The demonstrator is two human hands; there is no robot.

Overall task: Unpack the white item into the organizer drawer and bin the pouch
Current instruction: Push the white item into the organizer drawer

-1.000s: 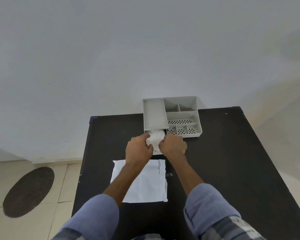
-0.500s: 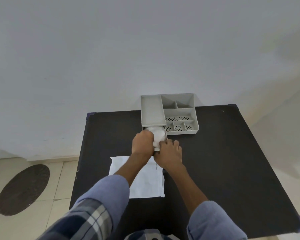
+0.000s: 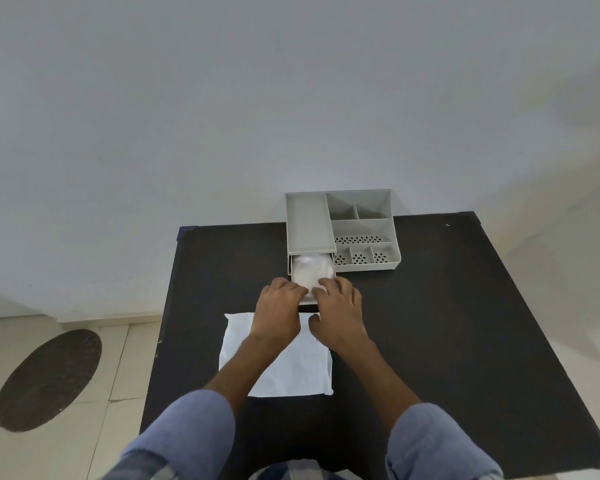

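On the floor left of the table [image 3: 465, 306] we see a dark oval mat [image 3: 47, 381]. Our left hand [image 3: 279, 311] and right hand [image 3: 340, 313] (fingers curled) press on the white item [image 3: 310, 271] in the open drawer [image 3: 307, 300] of the organizer [image 3: 361, 233] at the far edge. The white pouch [image 3: 291, 368] lies flat beneath our wrists.

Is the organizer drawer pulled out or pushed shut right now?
Pulled out. The drawer juts toward the person from under the grey organizer, with the white item lying inside it and both hands at its front edge.
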